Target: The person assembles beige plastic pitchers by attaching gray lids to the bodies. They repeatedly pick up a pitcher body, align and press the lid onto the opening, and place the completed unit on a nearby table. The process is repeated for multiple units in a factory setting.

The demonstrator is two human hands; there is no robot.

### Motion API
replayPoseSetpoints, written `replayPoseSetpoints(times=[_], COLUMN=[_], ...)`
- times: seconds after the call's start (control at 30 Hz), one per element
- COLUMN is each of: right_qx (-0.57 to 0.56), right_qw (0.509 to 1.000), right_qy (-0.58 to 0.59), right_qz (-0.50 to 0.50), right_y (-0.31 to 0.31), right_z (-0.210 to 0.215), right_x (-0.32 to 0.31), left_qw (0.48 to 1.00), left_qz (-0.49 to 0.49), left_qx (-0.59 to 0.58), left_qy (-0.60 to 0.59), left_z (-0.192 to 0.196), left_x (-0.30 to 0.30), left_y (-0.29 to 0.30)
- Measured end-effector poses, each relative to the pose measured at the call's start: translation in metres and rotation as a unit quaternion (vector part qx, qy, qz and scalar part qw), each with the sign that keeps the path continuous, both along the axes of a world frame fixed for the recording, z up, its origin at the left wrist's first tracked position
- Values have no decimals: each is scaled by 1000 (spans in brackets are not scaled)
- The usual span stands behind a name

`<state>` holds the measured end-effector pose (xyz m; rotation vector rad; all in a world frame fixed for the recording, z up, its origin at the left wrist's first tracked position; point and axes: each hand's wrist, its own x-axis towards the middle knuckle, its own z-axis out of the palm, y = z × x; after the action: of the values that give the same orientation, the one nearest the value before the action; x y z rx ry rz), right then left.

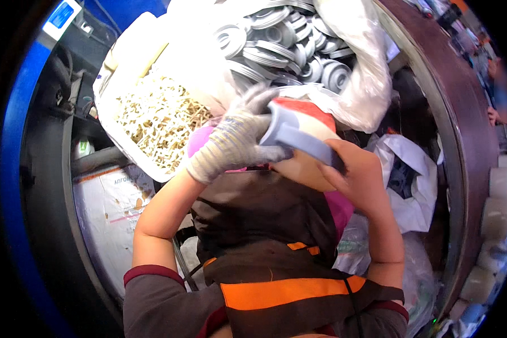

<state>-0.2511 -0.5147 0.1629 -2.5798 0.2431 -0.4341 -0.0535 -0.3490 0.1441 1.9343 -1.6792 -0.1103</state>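
A grey plastic part (307, 142) with a broad curved end and a straight bar is up in front of my lap. My left hand (236, 138), in a whitish knitted glove, grips the broad end, its thumb under the bar. Bare, my right hand (357, 174) is closed around the other end of the bar. Its fingers hide that end, and I cannot make out whether they hold anything else. Behind the part is something pale with a red patch (310, 110), partly hidden.
Beyond my hands, a plastic-lined container (366, 96) holds many round grey plastic parts (276, 50). To the left, a white container (104, 93) is full of small beige pieces (160, 121). A white bag (425, 163) with dark contents stands right, beside a dark reddish-brown edge (462, 112).
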Motion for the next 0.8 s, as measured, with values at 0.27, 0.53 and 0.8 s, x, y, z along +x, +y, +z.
replayPoseSetpoints(times=[0.27, 0.53, 0.8], right_qx=[275, -26, 270], right_qw=[961, 995, 940], right_qy=[-38, -45, -190], right_qz=[0, -86, -89], right_y=[-43, -68, 3], right_z=[-83, -167, -56], right_x=[174, 267, 116], left_qw=[789, 534, 452], left_qz=[236, 285, 268], left_qx=[-123, -369, -437], left_qy=[555, 705, 730], left_z=[-39, -72, -90], left_x=[18, 20, 19], left_y=[114, 149, 135])
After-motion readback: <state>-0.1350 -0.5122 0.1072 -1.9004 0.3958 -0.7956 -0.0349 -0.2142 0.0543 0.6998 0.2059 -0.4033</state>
